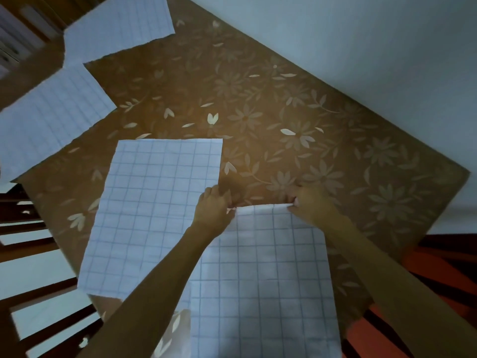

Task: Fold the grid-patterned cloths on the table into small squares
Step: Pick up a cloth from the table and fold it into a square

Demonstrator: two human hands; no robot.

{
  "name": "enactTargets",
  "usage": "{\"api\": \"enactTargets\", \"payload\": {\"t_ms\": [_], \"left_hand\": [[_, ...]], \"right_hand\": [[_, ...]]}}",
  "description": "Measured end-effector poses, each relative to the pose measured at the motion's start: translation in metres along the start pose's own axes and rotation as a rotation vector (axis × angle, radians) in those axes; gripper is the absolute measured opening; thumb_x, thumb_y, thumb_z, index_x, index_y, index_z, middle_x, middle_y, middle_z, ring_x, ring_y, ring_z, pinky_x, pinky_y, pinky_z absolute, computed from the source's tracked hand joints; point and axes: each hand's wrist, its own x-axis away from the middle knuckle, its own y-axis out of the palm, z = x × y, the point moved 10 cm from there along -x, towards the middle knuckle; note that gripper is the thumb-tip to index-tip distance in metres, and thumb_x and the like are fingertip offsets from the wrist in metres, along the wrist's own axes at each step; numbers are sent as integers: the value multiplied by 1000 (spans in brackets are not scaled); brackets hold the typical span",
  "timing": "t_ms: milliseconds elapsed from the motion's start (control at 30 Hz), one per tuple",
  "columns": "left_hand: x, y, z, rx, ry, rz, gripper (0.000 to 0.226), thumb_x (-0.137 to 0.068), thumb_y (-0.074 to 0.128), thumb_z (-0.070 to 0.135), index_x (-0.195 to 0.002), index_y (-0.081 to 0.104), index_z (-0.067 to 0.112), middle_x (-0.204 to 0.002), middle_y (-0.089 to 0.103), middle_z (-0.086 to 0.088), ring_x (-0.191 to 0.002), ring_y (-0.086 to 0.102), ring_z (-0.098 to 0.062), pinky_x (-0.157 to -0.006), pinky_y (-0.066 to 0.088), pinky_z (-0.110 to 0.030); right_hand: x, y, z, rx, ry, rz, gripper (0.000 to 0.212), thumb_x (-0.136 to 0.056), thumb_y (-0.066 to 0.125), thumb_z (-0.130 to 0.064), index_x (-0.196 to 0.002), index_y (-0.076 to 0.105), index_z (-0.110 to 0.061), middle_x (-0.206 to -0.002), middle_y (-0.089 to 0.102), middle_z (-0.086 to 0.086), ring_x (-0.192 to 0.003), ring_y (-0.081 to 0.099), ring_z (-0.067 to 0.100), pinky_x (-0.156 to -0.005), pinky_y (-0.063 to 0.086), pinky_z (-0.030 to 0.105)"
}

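Four grid cloths lie on the floral tablecloth (258,99). We pinch the nearest cloth (263,280) at its far corners, left hand (214,208) and right hand (309,202) closed on it; beside it left lies another cloth (154,208).

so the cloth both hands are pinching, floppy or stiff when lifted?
Probably floppy: the near cloth bunches at its far edge between the left hand and right hand. Likely light, since fingertip pinches hold it. It may slide on the smooth-looking tablecloth.
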Motion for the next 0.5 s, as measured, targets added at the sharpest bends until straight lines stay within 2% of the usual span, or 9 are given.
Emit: {"api": "enactTargets", "payload": {"t_ms": [67,133,233,333,400,467,500], "left_hand": [[12,-9,-10,73,-39,-48,35,-94,64,33,-121,58,12,-113,69,-10,-100,66,-29,-90,56,-39],[26,-22,-25,131,-91,-85,34,-95,62,35,-119,54,13,-111,71,-8,-96,68,-29,-83,57,-39],[51,-56,-45,199,-120,-54,34,-92,67,39,-116,55,18,-108,70,-6,-95,66,-25,-76,53,-33],[77,-97,-62,243,-123,17,27,-92,66,42,-103,63,17,-99,70,-5,-91,65,-23,-74,52,-31],[97,-129,-68,262,-96,93,30,-93,64,44,-87,61,16,-86,65,-4,-82,63,-23,-67,48,-32],[122,-163,-73,292,-81,184,34,-92,64,48,-79,57,17,-78,60,0,-74,58,-19,-64,46,-32],[135,-179,-75,301,-74,223,35,-92,63,49,-78,56,17,-75,59,2,-72,57,-18,-63,46,-32]], "right_hand": [[13,-5,-6,-48,18,-14,5,-85,65,-9,-87,63,-13,-71,54,-5,-69,55,16,-56,42,23],[27,-18,-15,-77,17,20,7,-85,69,-13,-92,66,-13,-76,58,-7,-74,55,13,-57,36,18],[46,-46,-38,-84,-2,96,24,-89,71,-20,-110,69,-9,-107,68,4,-97,62,18,-80,44,22],[66,-71,-60,-113,18,149,39,-90,71,-28,-125,64,-9,-124,65,6,-118,59,26,-95,39,25],[83,-88,-80,-169,21,186,52,-88,66,-48,-122,64,-8,-125,64,7,-122,57,27,-102,40,30],[101,-104,-99,-248,-53,261,100,-72,43,-87,-122,63,-2,-128,63,14,-122,57,31,-106,41,41],[107,-113,-108,-271,-117,305,113,-66,34,-95,-115,67,2,-120,67,20,-112,62,36,-100,47,45]]}}
